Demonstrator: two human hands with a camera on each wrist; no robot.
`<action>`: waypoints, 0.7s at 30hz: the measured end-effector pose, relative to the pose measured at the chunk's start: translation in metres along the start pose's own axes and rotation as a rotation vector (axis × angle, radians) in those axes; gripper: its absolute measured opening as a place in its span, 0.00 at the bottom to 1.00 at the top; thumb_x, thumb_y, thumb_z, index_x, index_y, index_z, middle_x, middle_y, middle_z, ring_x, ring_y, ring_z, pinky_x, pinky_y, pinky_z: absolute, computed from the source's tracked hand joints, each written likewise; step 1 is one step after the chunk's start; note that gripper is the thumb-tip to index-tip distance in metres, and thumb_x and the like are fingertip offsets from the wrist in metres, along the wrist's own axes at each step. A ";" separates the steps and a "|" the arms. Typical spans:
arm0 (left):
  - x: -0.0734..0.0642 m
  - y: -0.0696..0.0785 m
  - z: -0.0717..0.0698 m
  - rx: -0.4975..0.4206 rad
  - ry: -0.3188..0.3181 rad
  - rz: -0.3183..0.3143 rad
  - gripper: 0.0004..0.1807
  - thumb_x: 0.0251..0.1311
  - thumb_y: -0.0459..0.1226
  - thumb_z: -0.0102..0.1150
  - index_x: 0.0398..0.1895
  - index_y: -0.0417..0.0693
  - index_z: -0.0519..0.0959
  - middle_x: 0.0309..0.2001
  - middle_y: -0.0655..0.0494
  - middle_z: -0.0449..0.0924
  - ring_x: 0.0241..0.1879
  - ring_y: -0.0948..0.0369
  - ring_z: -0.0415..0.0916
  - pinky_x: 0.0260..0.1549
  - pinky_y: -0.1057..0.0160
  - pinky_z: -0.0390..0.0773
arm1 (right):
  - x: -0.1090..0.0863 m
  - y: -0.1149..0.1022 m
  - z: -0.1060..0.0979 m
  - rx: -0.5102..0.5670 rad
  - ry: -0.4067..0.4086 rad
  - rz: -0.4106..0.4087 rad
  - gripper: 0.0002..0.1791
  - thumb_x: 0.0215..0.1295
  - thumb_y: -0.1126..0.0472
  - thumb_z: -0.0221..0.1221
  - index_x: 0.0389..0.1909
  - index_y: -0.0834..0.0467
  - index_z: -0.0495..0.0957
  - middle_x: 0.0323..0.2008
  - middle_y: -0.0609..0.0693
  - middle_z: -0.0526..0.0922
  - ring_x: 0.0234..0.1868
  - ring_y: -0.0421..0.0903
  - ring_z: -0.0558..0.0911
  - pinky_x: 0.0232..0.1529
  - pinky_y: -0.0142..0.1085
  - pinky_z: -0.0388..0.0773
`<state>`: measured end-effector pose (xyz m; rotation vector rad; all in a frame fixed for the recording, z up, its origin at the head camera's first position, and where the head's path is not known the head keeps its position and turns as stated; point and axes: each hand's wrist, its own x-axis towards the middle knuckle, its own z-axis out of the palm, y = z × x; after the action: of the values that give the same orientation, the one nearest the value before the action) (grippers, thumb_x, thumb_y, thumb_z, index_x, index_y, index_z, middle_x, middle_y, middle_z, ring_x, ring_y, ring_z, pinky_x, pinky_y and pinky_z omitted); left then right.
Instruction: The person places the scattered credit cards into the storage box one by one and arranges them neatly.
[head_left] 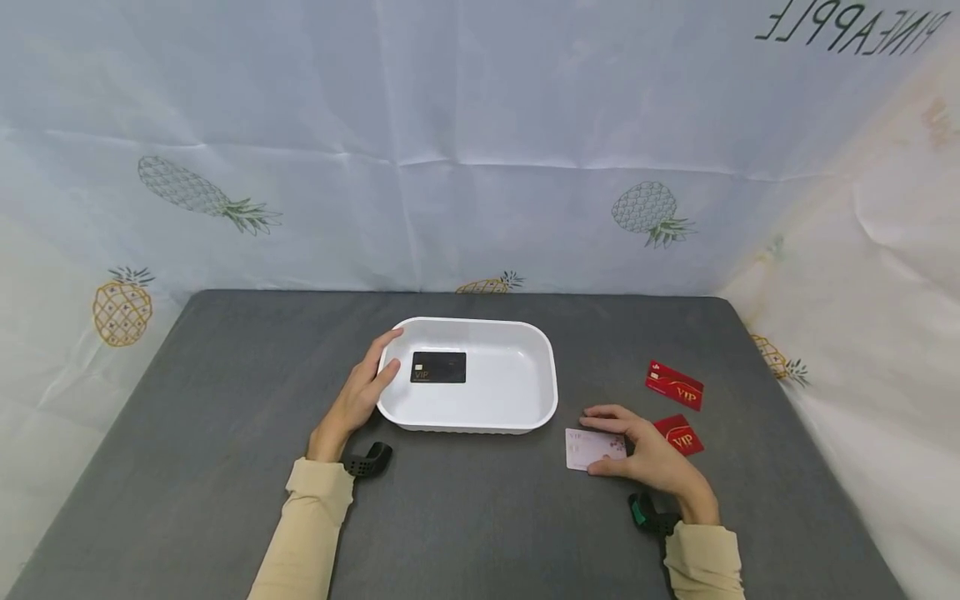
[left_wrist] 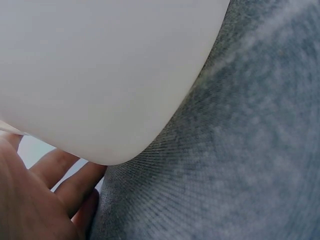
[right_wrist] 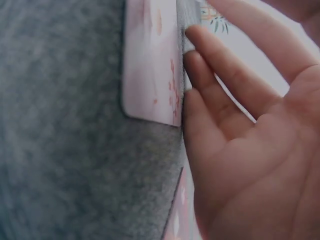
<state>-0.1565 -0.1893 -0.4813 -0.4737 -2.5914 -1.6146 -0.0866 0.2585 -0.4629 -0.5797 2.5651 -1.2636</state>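
Observation:
My left hand (head_left: 358,398) grips the left end of a white plastic tray (head_left: 517,404), its thumb over the rim. In the left wrist view, fingers (left_wrist: 75,187) of that hand lie against the outer wall of the tray. A black VIP card (head_left: 442,367) lies inside, left of centre. To the right of the tray, a pale pink VIP card (head_left: 581,449) lies on the table under my right hand (head_left: 648,454). The thumb is at its lower edge, and the fingers reach past its upper edge. In the right wrist view these fingers (right_wrist: 220,95) look loosely extended beside the card.
One red VIP card (head_left: 675,385) lies at the right of the grey table (head_left: 480,517). A second red card (head_left: 681,435) lies partly behind my right hand. A white pineapple-print cloth (head_left: 480,217) hangs along the back and sides.

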 end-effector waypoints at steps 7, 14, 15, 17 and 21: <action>-0.001 0.001 0.002 -0.006 -0.007 0.004 0.30 0.77 0.42 0.44 0.79 0.48 0.58 0.77 0.37 0.59 0.73 0.39 0.63 0.67 0.35 0.62 | -0.003 -0.006 0.000 -0.170 0.016 0.023 0.34 0.53 0.53 0.76 0.62 0.58 0.81 0.64 0.56 0.76 0.64 0.59 0.72 0.61 0.38 0.77; 0.000 0.001 0.001 -0.006 -0.010 0.015 0.30 0.77 0.41 0.43 0.79 0.48 0.58 0.78 0.37 0.57 0.74 0.38 0.61 0.67 0.33 0.61 | -0.001 -0.009 0.000 -0.182 0.007 0.049 0.28 0.54 0.53 0.76 0.57 0.53 0.85 0.64 0.57 0.75 0.64 0.58 0.72 0.60 0.38 0.78; 0.000 0.000 0.001 -0.009 -0.010 0.018 0.30 0.77 0.41 0.43 0.79 0.48 0.57 0.78 0.36 0.57 0.74 0.37 0.60 0.67 0.33 0.61 | -0.001 -0.009 0.000 -0.181 0.005 0.044 0.27 0.54 0.53 0.76 0.57 0.53 0.85 0.64 0.57 0.75 0.64 0.59 0.72 0.60 0.38 0.78; 0.000 0.000 0.001 -0.016 -0.012 0.016 0.30 0.78 0.40 0.43 0.80 0.48 0.57 0.79 0.37 0.56 0.75 0.37 0.59 0.67 0.33 0.60 | 0.000 -0.010 -0.001 -0.176 0.000 0.035 0.27 0.55 0.53 0.76 0.56 0.52 0.85 0.63 0.58 0.75 0.63 0.59 0.72 0.60 0.36 0.78; -0.001 0.000 0.001 -0.032 -0.009 0.002 0.30 0.77 0.40 0.43 0.80 0.49 0.57 0.79 0.38 0.56 0.75 0.38 0.60 0.67 0.34 0.61 | 0.001 -0.012 -0.003 -0.170 -0.003 0.032 0.25 0.55 0.54 0.76 0.55 0.50 0.85 0.63 0.58 0.75 0.63 0.59 0.72 0.58 0.36 0.79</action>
<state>-0.1561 -0.1890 -0.4822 -0.4872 -2.5743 -1.6592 -0.0855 0.2532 -0.4515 -0.5689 2.6855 -1.0410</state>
